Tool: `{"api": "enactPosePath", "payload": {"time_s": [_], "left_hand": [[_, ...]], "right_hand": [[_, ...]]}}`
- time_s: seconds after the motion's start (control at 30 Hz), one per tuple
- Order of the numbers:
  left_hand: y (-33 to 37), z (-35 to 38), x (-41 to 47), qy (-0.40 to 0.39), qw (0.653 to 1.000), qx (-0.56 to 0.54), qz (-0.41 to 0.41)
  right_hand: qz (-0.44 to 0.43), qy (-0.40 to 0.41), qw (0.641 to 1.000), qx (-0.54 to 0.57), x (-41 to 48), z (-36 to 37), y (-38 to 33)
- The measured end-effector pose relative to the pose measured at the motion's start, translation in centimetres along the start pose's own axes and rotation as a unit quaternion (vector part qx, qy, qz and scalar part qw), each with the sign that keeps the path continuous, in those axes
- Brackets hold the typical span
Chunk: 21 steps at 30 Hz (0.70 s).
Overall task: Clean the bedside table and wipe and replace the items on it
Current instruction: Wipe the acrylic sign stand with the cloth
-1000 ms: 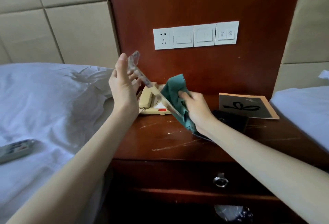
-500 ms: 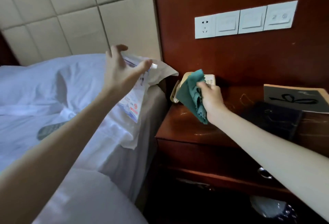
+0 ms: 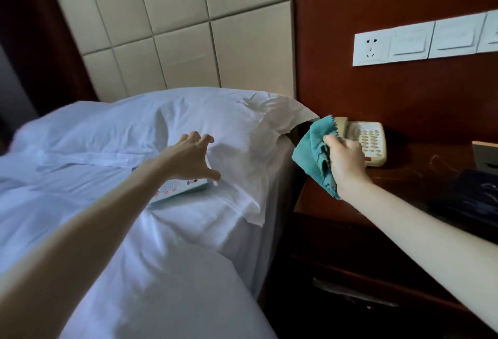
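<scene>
Holding a soft blue-green cleaning cloth, my right hand is curled tight around it. The cloth is bunched up in my fingers and a loose corner hangs down past my wrist. This hand is up in the air over the left end of the dark red-brown wooden bedside table. Just behind the cloth sits a cream plastic telephone with lots of little buttons, on the table top close to the wall. Farther right on the table is a dark flat thing that is too dim for me to name. A flat brown-edged card or book shows at the edge of the view. My left hand is out over the bed with its fingers spread wide, and it grips nothing. Under it lies a flat white printed card with red and blue marks. It rests on the white bed sheet, right by the front of the white pillow. My thumb tip is down by the card's corner, but I cannot tell if it touches. Behind the pillow is a padded headboard of big cream squares. On the red-brown wall above the telephone is a long white strip with a plug socket and switches.
</scene>
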<state>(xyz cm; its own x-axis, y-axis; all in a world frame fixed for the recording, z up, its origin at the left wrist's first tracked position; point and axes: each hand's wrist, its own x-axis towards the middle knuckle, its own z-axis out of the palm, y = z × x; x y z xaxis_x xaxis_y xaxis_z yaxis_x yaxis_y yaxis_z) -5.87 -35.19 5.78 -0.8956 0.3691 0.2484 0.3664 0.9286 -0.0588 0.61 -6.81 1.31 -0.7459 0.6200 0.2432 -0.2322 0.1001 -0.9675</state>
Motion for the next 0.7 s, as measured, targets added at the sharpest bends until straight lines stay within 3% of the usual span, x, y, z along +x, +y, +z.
{"api": "enactPosePath", "payload": {"time_s": [0.2, 0.7], "left_hand": [[-1.4, 0.4, 0.6, -0.048, 0.998, -0.024, 0.018], [-1.5, 1.2, -1.7, -0.058, 0.998, -0.006, 0.039]], "right_hand": [[0.010, -0.001, 1.000, -0.017, -0.5, -0.2, 0.2], [0.012, -0.020, 1.000, -0.018, -1.6, -0.5, -0.1]]}}
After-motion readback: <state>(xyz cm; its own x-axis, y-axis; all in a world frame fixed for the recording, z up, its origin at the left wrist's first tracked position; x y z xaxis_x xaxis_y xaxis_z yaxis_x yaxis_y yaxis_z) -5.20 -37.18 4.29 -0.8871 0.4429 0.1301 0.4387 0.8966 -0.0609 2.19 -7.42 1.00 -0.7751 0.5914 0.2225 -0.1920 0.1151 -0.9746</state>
